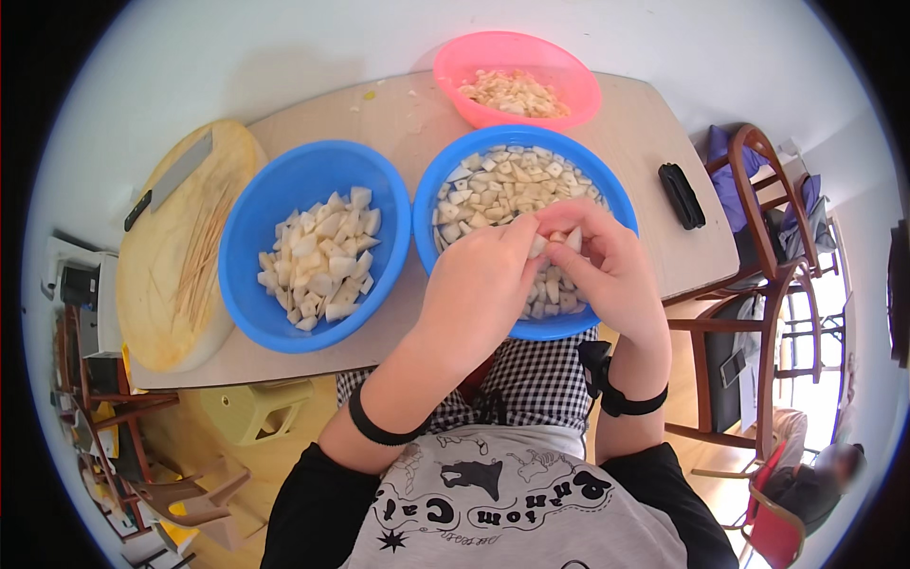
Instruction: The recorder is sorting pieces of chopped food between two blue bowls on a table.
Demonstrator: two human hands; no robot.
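Note:
Both hands meet over the right-hand blue plastic basin [522,135], in which many pale cut chunks [498,181] lie in liquid. My right hand [604,267] holds several whitish pieces [569,240] between thumb and fingers. The fingertips of my left hand [487,274] close on a pale piece [538,246] right beside them. A second blue basin [242,242] stands to the left with a heap of white cut chunks [323,252]. Behind, a pink basin [455,53] contains thin pale scraps or peelings [515,92].
On the table [384,114], a round wooden chopping board [149,284] at the left bears a cleaver [183,171] and thin wooden sticks [206,256]. A black case [681,195] lies at the right. Wooden chairs [771,284] stand beyond; a person [810,491] sits at the lower right.

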